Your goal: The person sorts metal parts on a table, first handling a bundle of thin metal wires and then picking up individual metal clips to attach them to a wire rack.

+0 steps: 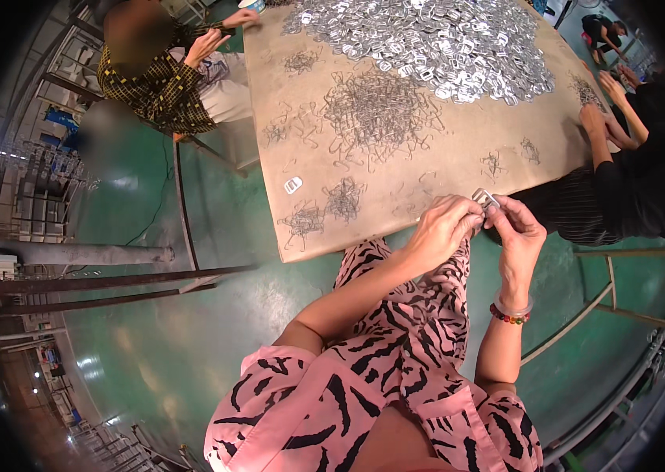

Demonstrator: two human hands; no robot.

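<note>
Just past the table's near edge, a small silver metal buckle [484, 195] is held up between my two hands. My left hand [444, 228] is closed, its thumb and fingertips pinched at the buckle's lower left side. From the right, my right hand [520, 226] pinches the buckle between thumb and fingers. Whether a thin wire piece is also in the fingers cannot be made out. Nearest on the tabletop are small heaps of bent wire pieces [343, 198] and a single loose buckle [293, 185].
The brown-covered table [458, 153] carries a large pile of silver buckles [443, 47] and a wide heap of wire pieces [380, 110]. One person [163, 86] sits at its left side; another person's dark sleeve [651, 118] and hands are at the right. A metal frame [124, 287] stands left.
</note>
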